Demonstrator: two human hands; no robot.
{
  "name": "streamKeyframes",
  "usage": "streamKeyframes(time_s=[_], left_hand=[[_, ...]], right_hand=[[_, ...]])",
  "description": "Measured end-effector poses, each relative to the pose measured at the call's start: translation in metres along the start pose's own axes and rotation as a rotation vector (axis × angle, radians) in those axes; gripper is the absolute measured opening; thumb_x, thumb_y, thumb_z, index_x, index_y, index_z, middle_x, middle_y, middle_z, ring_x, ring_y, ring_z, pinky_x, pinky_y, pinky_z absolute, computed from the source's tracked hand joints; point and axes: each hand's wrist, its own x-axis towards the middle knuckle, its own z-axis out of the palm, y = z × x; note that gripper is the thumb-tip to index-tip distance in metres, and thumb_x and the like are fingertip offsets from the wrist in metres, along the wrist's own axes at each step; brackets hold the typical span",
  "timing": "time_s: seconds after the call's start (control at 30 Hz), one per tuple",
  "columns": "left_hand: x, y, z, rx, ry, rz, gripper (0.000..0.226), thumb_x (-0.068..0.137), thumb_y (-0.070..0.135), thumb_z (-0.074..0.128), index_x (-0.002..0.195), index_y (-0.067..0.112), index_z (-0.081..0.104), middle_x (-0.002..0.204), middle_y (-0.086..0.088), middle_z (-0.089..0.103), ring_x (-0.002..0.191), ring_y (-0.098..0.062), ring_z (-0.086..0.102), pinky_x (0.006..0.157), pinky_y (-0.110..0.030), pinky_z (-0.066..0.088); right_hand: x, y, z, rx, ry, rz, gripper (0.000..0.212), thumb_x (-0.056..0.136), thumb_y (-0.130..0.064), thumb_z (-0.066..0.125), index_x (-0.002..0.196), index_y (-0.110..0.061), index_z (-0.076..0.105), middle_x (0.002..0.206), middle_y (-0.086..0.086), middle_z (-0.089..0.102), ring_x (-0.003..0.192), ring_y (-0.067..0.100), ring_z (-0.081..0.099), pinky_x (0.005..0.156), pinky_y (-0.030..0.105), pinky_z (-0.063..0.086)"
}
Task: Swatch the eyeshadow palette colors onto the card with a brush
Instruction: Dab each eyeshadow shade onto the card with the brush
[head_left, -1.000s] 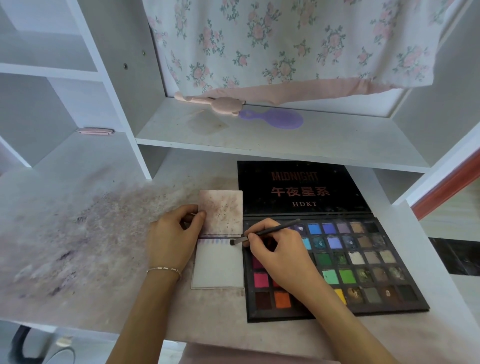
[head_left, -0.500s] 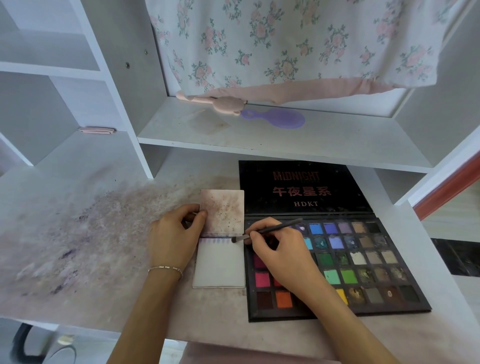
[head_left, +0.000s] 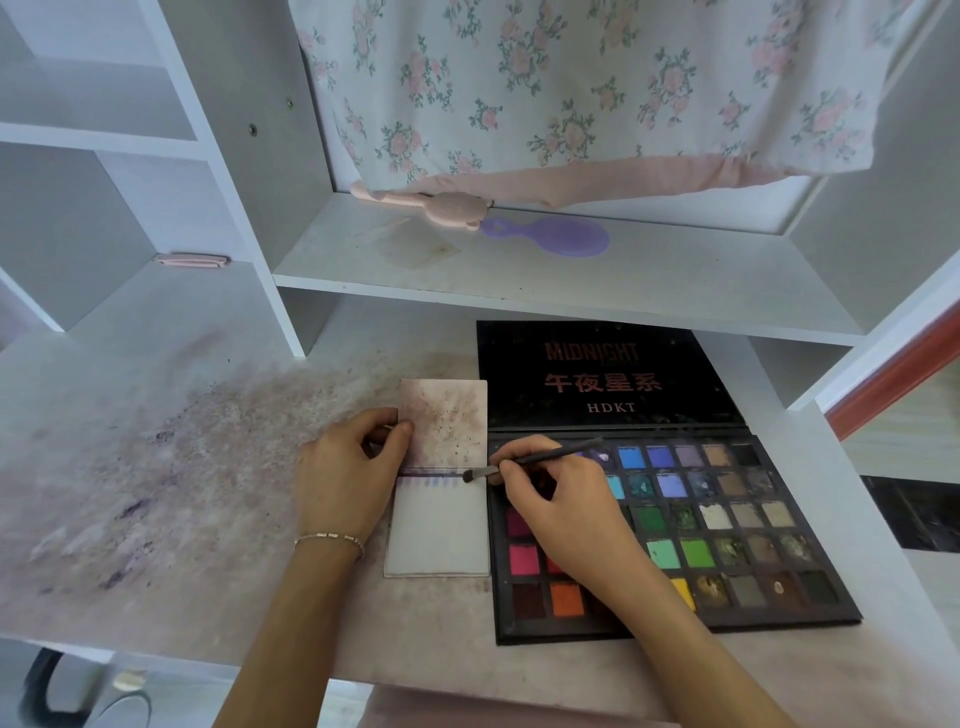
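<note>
From the head view I see my right hand (head_left: 563, 512) pinching a dark brush (head_left: 535, 460) between thumb and fingers, the handle angled up and to the right over the eyeshadow palette (head_left: 727, 525), the bristle tip touching the right edge of the card (head_left: 439, 530) at a purple line that crosses it. Below that line runs a row of pale lilac dabs; the lower part of the card is blank white, and the part above the line is smudged with brownish and pinkish specks. My left hand (head_left: 348, 478) sits against the card's left edge, fingers curled, thumb pressed on the upper left of the card and holding it flat on the bench (head_left: 182, 467). A thin bracelet (head_left: 330, 538) circles that wrist. The palette lies open just to the right of the card, touching or nearly touching it, its black lid (head_left: 608, 374) laid back flat with red lettering and the letters HDKT; the pans show blues, purples, greens, pinks, orange, yellow and browns, several of them hidden under my right hand. The bench is dusted with purple-grey powder to the left of the card. On the shelf (head_left: 571, 280) above lie a purple hairbrush (head_left: 556, 236) and a pink object (head_left: 431, 205), beneath a floral cloth (head_left: 571, 88).
</note>
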Motion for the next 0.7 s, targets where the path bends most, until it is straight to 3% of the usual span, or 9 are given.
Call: streamKeyframes(time_s=[0.1,0.2,0.33,0.4,0.7], left_hand=[[0.0,0.0,0.0,-0.007,-0.006,-0.009,0.014,0.081,0.024,0.065,0.092,0.019,0.071,0.072,0.009,0.061,0.07,-0.013,0.057,0.073,-0.028,0.046],[0.001,-0.001,0.0,-0.012,-0.007,-0.008,0.013,0.081,0.024,0.065,0.091,0.02,0.071,0.071,0.009,0.061,0.071,-0.013,0.058,0.071,-0.027,0.045],[0.001,-0.001,0.0,-0.009,-0.003,0.003,0.013,0.081,0.023,0.065,0.091,0.019,0.071,0.07,0.011,0.06,0.07,-0.013,0.057,0.071,-0.027,0.045],[0.001,-0.002,0.0,-0.009,-0.004,0.001,0.013,0.081,0.024,0.065,0.091,0.019,0.071,0.07,0.01,0.061,0.07,-0.013,0.058,0.071,-0.027,0.046],[0.003,-0.005,0.0,-0.019,0.004,0.001,0.014,0.08,0.023,0.066,0.091,0.017,0.071,0.069,0.007,0.061,0.07,-0.016,0.058,0.072,-0.027,0.044]], right_hand=[[0.001,-0.001,-0.002,0.074,0.05,-0.003,0.017,0.089,-0.014,0.053,0.084,-0.03,0.058,0.074,-0.012,0.066,0.073,-0.003,0.061,0.06,0.009,0.046],[0.0,0.0,-0.005,0.124,0.091,0.0,0.017,0.089,-0.013,0.053,0.087,-0.028,0.06,0.069,-0.014,0.067,0.071,-0.002,0.062,0.059,0.009,0.045],[-0.004,0.001,-0.012,0.177,0.192,0.01,0.024,0.09,-0.014,0.051,0.085,-0.035,0.061,0.076,-0.007,0.07,0.07,0.023,0.063,0.063,0.033,0.051],[-0.005,0.002,-0.019,0.183,0.237,0.004,0.024,0.091,-0.014,0.048,0.086,-0.034,0.061,0.078,-0.009,0.069,0.07,0.027,0.061,0.065,0.037,0.051],[-0.017,0.024,-0.071,0.143,0.455,0.046,0.025,0.091,-0.006,0.047,0.086,-0.03,0.055,0.082,-0.006,0.065,0.078,-0.005,0.063,0.058,0.009,0.051]])
